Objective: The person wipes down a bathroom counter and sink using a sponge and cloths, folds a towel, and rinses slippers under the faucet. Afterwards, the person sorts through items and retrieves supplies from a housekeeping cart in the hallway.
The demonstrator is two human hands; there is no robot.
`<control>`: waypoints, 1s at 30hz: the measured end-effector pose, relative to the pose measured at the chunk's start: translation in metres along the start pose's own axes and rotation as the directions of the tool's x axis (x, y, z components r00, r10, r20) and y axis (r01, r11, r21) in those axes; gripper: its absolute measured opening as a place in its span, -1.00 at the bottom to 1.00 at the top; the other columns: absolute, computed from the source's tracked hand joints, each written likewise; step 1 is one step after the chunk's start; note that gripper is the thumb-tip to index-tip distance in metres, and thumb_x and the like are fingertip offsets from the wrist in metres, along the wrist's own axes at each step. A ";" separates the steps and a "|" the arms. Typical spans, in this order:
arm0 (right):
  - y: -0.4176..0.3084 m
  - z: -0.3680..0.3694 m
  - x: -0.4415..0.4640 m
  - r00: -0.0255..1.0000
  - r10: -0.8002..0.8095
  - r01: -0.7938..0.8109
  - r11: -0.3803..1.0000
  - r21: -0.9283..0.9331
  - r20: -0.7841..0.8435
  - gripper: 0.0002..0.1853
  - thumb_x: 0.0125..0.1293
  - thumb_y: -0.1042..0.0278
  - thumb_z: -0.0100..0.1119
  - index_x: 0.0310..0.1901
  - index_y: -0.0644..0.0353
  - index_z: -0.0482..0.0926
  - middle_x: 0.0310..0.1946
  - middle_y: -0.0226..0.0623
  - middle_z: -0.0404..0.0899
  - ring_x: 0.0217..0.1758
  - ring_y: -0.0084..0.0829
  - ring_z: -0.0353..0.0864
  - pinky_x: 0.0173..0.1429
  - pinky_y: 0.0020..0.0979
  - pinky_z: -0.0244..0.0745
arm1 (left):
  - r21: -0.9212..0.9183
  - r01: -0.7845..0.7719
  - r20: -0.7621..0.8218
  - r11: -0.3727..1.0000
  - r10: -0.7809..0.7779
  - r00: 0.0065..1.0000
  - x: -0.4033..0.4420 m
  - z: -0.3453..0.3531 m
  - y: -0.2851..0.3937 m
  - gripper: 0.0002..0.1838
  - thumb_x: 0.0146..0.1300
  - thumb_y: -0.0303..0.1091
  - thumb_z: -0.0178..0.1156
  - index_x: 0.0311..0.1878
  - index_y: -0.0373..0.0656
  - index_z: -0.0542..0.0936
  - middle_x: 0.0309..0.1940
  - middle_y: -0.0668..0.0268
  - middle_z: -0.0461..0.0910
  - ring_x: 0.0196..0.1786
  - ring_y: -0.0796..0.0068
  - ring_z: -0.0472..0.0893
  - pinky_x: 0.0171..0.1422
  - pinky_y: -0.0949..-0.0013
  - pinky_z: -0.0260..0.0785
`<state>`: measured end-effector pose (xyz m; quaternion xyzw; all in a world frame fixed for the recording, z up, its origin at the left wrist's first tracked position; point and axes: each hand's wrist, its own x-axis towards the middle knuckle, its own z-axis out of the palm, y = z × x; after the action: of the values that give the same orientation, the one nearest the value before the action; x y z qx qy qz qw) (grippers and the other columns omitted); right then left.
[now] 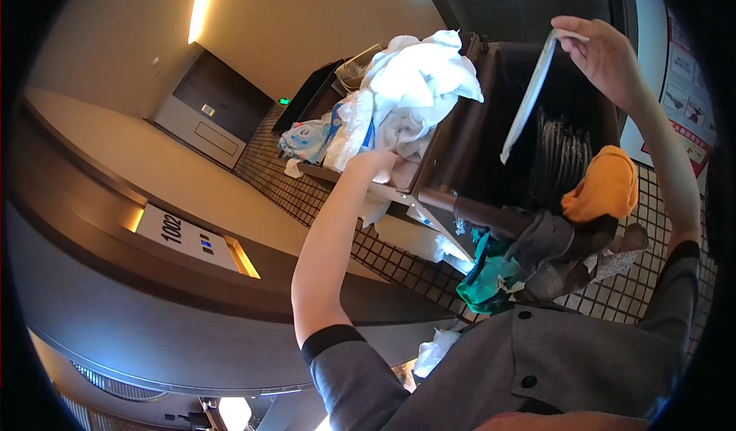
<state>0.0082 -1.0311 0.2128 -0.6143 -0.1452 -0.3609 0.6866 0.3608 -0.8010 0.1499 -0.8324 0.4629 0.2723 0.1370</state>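
Note:
My right hand (602,54) is raised over the dark open bin (506,86) of a housekeeping cart. Its thumb and fingers pinch one end of a thin, flat white thing (529,98), seen nearly edge-on and hanging down; its kind I cannot make out. My left hand (381,164) reaches into the cart's top tray, against a heap of white cloths (422,75) that look like towels. Its fingertips are hidden, so its grip does not show. Beside that hand lies a white plastic package (349,128) with blue print.
A blue-and-white pack (305,140) sits at the tray's far corner. Orange cloth (606,184) and dark grey cloth (540,239) hang over the bin's near edge, beside a green bag (491,278). A wall with a room sign (180,235) runs along the left.

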 end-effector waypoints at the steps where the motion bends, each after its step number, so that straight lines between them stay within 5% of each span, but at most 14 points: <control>1: -0.006 0.010 -0.010 0.999 -0.005 0.006 1.000 -0.022 0.039 -0.77 0.26 0.29 -0.08 -0.21 0.25 0.49 -0.06 -0.02 0.43 -0.06 -0.46 0.51 0.05 -0.50 0.43 | 0.026 0.008 -0.016 1.000 -0.007 1.000 0.011 0.000 -0.008 -0.38 -0.04 -0.24 0.27 0.16 0.02 0.33 0.07 0.16 0.41 0.04 0.20 0.44 0.11 0.30 0.27; 3: -0.018 0.027 -0.027 0.997 -0.027 0.035 0.994 -0.100 0.077 -0.74 0.27 0.24 -0.07 -0.14 0.24 0.46 0.01 -0.10 0.39 0.01 -0.49 0.45 0.13 -0.53 0.36 | -0.215 0.217 -0.030 0.952 -0.229 0.973 0.018 0.000 -0.003 -0.62 0.19 -0.32 -0.05 0.12 0.05 0.39 -0.01 0.18 0.48 -0.06 0.22 0.49 0.06 0.35 0.29; 6: -0.031 0.050 -0.051 0.995 -0.097 0.097 0.936 -0.339 0.018 -0.61 0.25 0.29 0.01 0.09 0.23 0.35 0.04 -0.27 0.39 0.01 -0.55 0.44 0.18 -0.56 0.29 | 0.146 -0.156 -0.265 0.977 0.191 0.945 0.026 0.012 -0.026 -0.68 0.09 -0.18 -0.01 -0.11 0.04 0.57 -0.07 0.16 0.52 -0.04 0.25 0.49 0.04 0.37 0.26; 7: -0.028 0.039 -0.069 0.981 -0.121 0.055 0.922 -0.384 -0.150 -0.63 0.25 0.29 0.03 0.07 0.19 0.37 0.03 -0.30 0.38 0.01 -0.58 0.42 0.13 -0.57 0.32 | 0.021 -0.141 -0.253 0.990 0.141 0.957 0.017 0.011 -0.023 -0.71 0.09 -0.20 0.01 -0.14 0.03 0.58 -0.11 0.16 0.53 -0.08 0.23 0.51 0.01 0.36 0.29; 9: -0.040 0.033 -0.092 0.974 -0.129 0.046 0.918 -0.393 -0.187 -0.65 0.26 0.29 0.02 0.06 0.17 0.38 0.04 -0.32 0.36 0.01 -0.61 0.41 0.08 -0.61 0.34 | -0.226 -0.096 -0.210 0.969 0.048 0.976 -0.001 0.006 -0.019 -0.76 0.08 -0.24 0.04 -0.20 0.01 0.61 -0.19 0.15 0.57 -0.14 0.21 0.54 -0.06 0.33 0.33; 12: -0.053 0.034 -0.110 0.959 -0.235 0.164 0.915 -0.368 -0.157 -0.64 0.29 0.32 -0.04 0.09 0.23 0.31 0.02 -0.34 0.36 -0.01 -0.67 0.40 -0.02 -0.69 0.34 | 0.399 -0.385 -0.292 0.832 0.513 0.807 -0.004 0.006 -0.034 -0.81 0.10 -0.33 0.07 -0.24 -0.09 0.60 -0.31 0.11 0.58 -0.25 0.19 0.57 -0.11 0.30 0.37; 13: -0.066 0.033 -0.109 0.978 -0.200 0.176 0.941 -0.290 -0.056 -0.63 0.30 0.32 -0.06 0.10 0.25 0.29 0.01 -0.34 0.36 0.00 -0.66 0.40 -0.01 -0.70 0.34 | 0.372 -0.418 -0.341 0.829 0.541 0.769 -0.005 0.006 -0.039 -0.81 0.11 -0.36 0.07 -0.23 -0.12 0.59 -0.31 0.09 0.57 -0.26 0.19 0.57 -0.12 0.29 0.37; 15: -0.070 0.047 -0.116 0.962 -0.227 0.189 0.955 -0.227 -0.154 -0.62 0.32 0.30 -0.08 0.11 0.28 0.25 0.01 -0.32 0.35 -0.01 -0.63 0.41 -0.02 -0.68 0.34 | 0.314 -0.492 -0.429 0.812 0.584 0.689 -0.010 0.011 -0.046 -0.82 0.12 -0.41 0.07 -0.21 -0.17 0.57 -0.33 0.05 0.56 -0.27 0.19 0.57 -0.13 0.28 0.37; 18: -0.077 0.076 -0.106 0.974 -0.212 0.207 0.976 -0.070 -0.084 -0.60 0.32 0.23 -0.11 0.10 0.28 0.22 0.00 -0.28 0.34 -0.01 -0.60 0.42 0.01 -0.61 0.34 | 0.124 -0.659 -0.737 0.742 0.513 0.439 -0.023 0.019 -0.055 -0.82 0.15 -0.42 0.05 -0.20 -0.24 0.54 -0.37 0.02 0.56 -0.30 0.17 0.56 -0.19 0.32 0.38; 22: -0.054 0.096 -0.081 0.962 -0.266 0.260 0.961 0.098 0.061 -0.56 0.30 0.11 -0.12 0.08 0.24 0.22 -0.03 -0.29 0.35 0.01 -0.55 0.41 0.06 -0.50 0.33 | -0.077 -0.656 -0.942 0.751 0.161 0.294 -0.061 0.023 -0.041 -0.79 0.23 -0.37 0.02 -0.13 -0.28 0.45 -0.45 0.18 0.54 -0.39 0.41 0.52 -0.23 0.38 0.37; 24: -0.031 0.121 -0.065 0.967 -0.255 0.251 0.949 0.189 -0.003 -0.57 0.27 0.06 -0.09 0.02 0.20 0.26 -0.16 -0.32 0.36 -0.05 -0.52 0.41 0.04 -0.44 0.32 | -0.046 -0.896 -0.998 0.442 -0.047 0.028 -0.088 0.022 -0.020 -0.77 0.27 -0.32 -0.02 -0.10 -0.24 0.43 -0.24 0.24 0.49 -0.17 0.46 0.47 -0.06 0.40 0.32; 26: -0.020 0.154 -0.041 0.940 -0.287 0.250 0.947 0.203 0.182 -0.72 0.26 0.06 -0.16 -0.33 0.13 0.30 -0.37 -0.39 0.27 -0.15 -0.51 0.38 -0.06 -0.44 0.30 | -0.125 -0.978 -0.976 -0.169 -0.155 0.152 -0.125 0.025 0.003 -0.71 0.24 -0.30 0.02 -0.06 -0.28 0.41 -0.14 0.18 0.47 -0.07 0.40 0.46 0.04 0.36 0.30; 28: 0.005 0.167 -0.026 0.933 -0.295 0.197 0.898 0.392 0.206 -0.69 0.24 0.13 -0.23 -0.30 0.20 0.42 -0.32 -0.28 0.41 -0.25 -0.44 0.40 -0.11 -0.40 0.27 | -0.186 -0.905 -0.982 -0.384 0.051 0.180 -0.164 0.033 0.040 -0.61 0.18 -0.28 0.05 0.00 -0.35 0.37 -0.11 0.14 0.47 -0.04 0.32 0.47 0.07 0.30 0.32; 30: 0.023 0.185 -0.020 0.963 -0.235 0.154 0.881 0.448 0.132 -0.72 0.20 0.15 -0.17 -0.38 0.19 0.44 -0.48 -0.35 0.43 -0.46 -0.57 0.34 -0.34 -0.55 0.26 | -0.407 -0.853 -0.913 -0.326 0.162 0.374 -0.162 0.051 0.057 -0.58 0.14 -0.32 0.08 0.03 -0.35 0.37 -0.12 0.19 0.48 -0.06 0.40 0.49 0.05 0.33 0.36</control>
<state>0.0548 -0.8498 0.2204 -0.4587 -0.3451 -0.3290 0.7499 0.2280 -0.6944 0.2038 -0.3629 0.5081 0.2864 -0.7268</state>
